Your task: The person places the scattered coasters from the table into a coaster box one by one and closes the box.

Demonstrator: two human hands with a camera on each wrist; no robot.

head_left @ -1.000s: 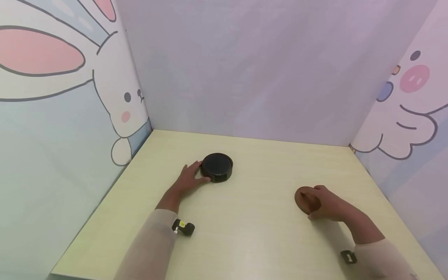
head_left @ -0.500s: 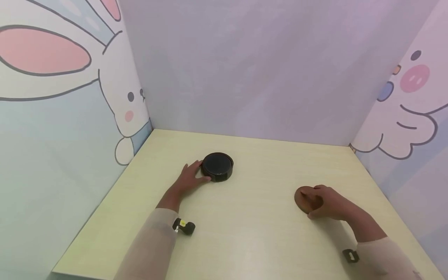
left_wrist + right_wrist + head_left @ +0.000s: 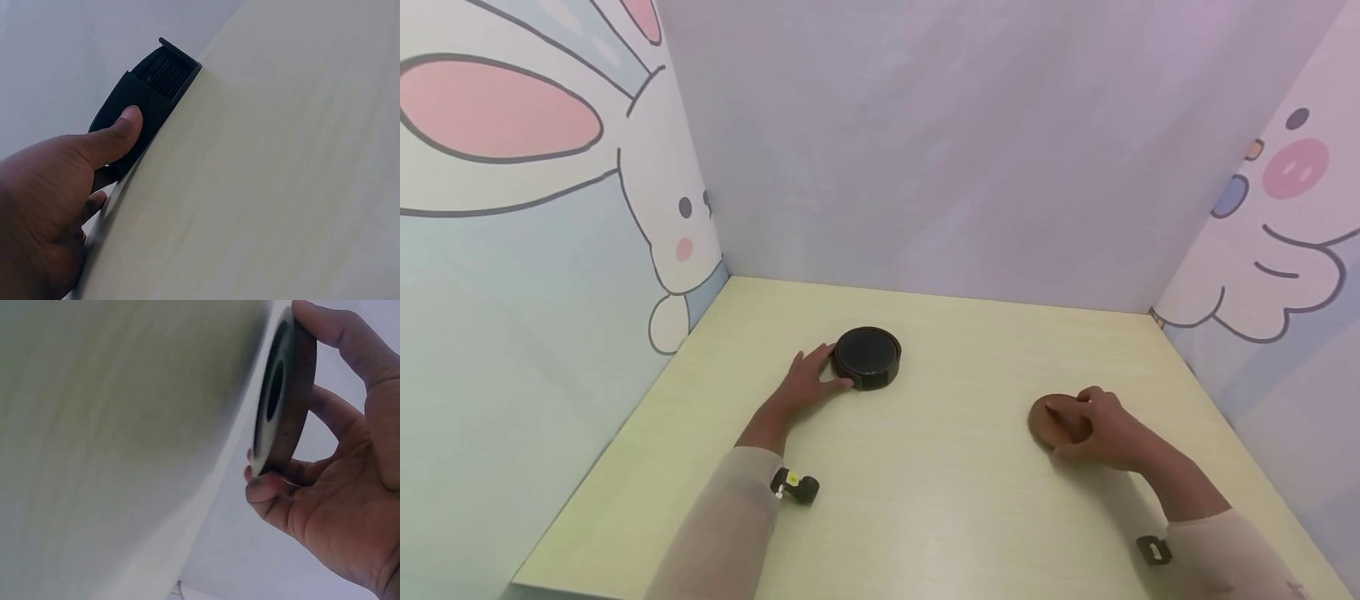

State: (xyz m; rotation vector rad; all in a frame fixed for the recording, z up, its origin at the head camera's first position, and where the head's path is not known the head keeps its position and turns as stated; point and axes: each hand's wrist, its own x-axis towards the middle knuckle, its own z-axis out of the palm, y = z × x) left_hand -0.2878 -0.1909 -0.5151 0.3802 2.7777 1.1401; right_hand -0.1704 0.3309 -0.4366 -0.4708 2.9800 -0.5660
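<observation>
A round black coaster holder (image 3: 867,353) stands on the table toward the back, left of centre. Through the slot in its side, a stack of thin black coasters (image 3: 167,72) shows in the left wrist view. My left hand (image 3: 801,387) grips the holder's left side, thumb on the front wall and fingers round behind. On the right, my right hand (image 3: 1108,432) holds a thick round brown disc (image 3: 299,394) by its edge between thumb and fingers. The disc is tilted above the table, and its pale underside with dark rings shows in the right wrist view.
The pale wooden table (image 3: 940,500) meets a plain lilac cloth wall (image 3: 925,150) at the back. Side walls with a cartoon rabbit (image 3: 662,183) on the left and another cartoon animal (image 3: 1262,242) on the right close it in.
My right hand has shifted slightly, and the brown disc has turned and moved a little up and left in the head view. My left hand and the coaster holder stay put.
</observation>
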